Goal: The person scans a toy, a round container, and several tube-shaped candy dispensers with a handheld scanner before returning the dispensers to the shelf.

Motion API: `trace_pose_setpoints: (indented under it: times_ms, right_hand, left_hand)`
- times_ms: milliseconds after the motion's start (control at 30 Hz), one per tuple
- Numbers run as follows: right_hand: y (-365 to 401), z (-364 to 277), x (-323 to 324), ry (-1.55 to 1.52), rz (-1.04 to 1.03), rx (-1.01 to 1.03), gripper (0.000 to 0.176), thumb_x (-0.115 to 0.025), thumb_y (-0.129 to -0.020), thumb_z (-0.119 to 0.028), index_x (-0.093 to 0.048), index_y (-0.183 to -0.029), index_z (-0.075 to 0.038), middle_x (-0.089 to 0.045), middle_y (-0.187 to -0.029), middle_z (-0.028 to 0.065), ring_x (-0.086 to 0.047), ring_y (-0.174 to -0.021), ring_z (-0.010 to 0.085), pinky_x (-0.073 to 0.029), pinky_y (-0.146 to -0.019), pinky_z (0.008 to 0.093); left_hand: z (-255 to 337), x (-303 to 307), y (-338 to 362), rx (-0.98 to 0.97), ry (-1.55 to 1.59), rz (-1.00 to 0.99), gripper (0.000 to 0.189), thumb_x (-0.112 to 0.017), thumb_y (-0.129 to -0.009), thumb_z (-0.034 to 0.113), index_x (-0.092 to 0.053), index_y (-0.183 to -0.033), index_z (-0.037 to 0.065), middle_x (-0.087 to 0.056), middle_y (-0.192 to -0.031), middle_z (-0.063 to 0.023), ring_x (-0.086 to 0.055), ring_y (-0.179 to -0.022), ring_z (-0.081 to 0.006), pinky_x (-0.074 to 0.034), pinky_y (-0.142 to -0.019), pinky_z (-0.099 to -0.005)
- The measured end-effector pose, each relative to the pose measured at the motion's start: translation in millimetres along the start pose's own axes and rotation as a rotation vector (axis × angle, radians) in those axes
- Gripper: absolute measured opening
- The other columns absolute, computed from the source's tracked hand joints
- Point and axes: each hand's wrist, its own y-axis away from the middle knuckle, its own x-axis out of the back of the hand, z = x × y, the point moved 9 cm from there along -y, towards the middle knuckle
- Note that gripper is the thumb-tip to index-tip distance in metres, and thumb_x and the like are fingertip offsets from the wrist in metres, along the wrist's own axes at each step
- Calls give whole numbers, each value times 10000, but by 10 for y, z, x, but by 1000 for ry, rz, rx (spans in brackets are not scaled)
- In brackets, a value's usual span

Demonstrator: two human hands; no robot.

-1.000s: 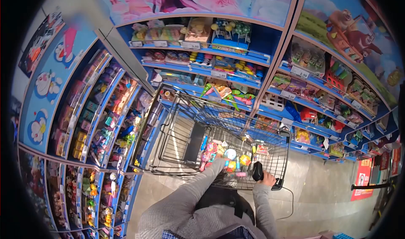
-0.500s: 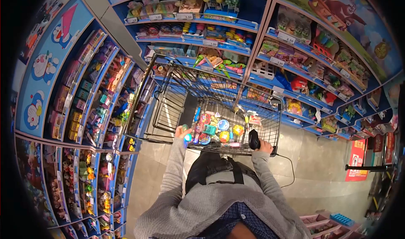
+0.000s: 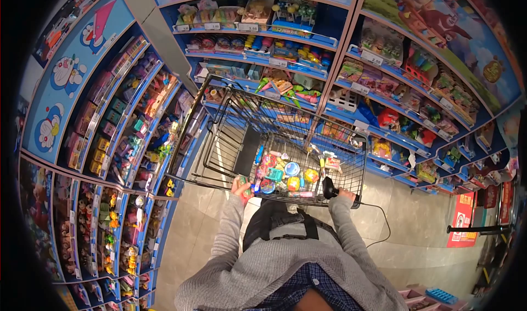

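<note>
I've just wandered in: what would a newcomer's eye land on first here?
Probably the black wire shopping cart at the centre, with a jumble of bright trinkets inside it. At its near side, the person's left hand holds a small greenish item and the right hand a black handheld scanner. A blue Doraemon panel also stands out at upper left.

In front of me, my black wire shopping cart (image 3: pixel 355 171) stands on the grey tiled floor (image 3: pixel 403 228). Directly on its basket bottom I have a loose cluster: a teal toy (image 3: pixel 275 174), a blue-and-white round tub (image 3: pixel 292 169), two yellow-and-red balls (image 3: pixel 293 183), a pink tube (image 3: pixel 301 194), and, off to the right, a red-and-white packet (image 3: pixel 332 163).
</note>
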Motion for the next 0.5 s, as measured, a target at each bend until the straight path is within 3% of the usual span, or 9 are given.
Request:
trace_pose_setpoints:
  times_ms: [100,300,367,500]
  right_hand:
    - [-60,86,45,0,103,44,305,-580,-570,-178,-577,-870,-118,-569,-828,87,-508,-850,240,-307,-814,347]
    - [-204,210,-54,18,-15,5,297,-603,-551,-195,-582,-840,-127,-571,-825,78,-507,-870,234,-285,-862,353]
    - [-226,268,-147,47,68,51,372,-650,-539,-282,-593,-880,-145,-581,-844,74,-511,-864,237,-290,-847,369]
    - [-143,367,-22,33,-31,-10,401,-670,-548,-373,-603,-880,-160,-586,-840,77,-508,-877,234,-287,-856,371]
  left_hand:
    - [-53,-118,36,-25,17,11,361,-581,-695,24,-349,-943,147,-501,-849,-97,-519,-584,-199,-433,-416,-305]
    - [-160,-223,20,7,-47,9,375,-574,-702,5,-346,-973,127,-518,-832,-105,-540,-593,-202,-437,-414,-305]
    - [-241,-174,19,27,-14,30,383,-574,-704,8,-343,-986,127,-524,-843,-98,-541,-594,-200,-439,-418,-305]
    - [-249,-194,78,18,-48,9,383,-574,-706,11,-342,-988,127,-522,-845,-91,-538,-596,-199,-442,-437,-309]
